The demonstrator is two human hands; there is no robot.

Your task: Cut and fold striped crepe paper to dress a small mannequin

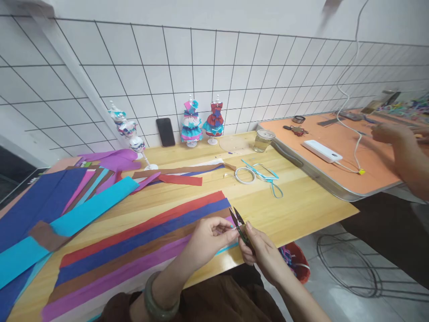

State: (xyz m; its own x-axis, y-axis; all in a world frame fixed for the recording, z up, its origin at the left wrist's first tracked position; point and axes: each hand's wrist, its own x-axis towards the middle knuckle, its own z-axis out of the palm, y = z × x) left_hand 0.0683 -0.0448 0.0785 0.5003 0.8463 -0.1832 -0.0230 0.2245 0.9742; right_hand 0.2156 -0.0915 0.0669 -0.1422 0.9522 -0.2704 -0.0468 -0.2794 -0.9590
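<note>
While coloured strips (144,238) lie across the wooden desk (291,212) by the tiled wall (208,51), the right fingers (252,231) clamp dark, open-bladed snips (244,236); the left fingers (221,222) pinch together.

Right of the fabric strips (144,232), I see bare table (301,208) running to its right edge, open for a hand. Beyond it, the rings (245,175) and blue ribbon (277,189) lie in the way; at the far side, a cup (263,140), phone (166,132) and dress forms (191,127) block passage.
</note>
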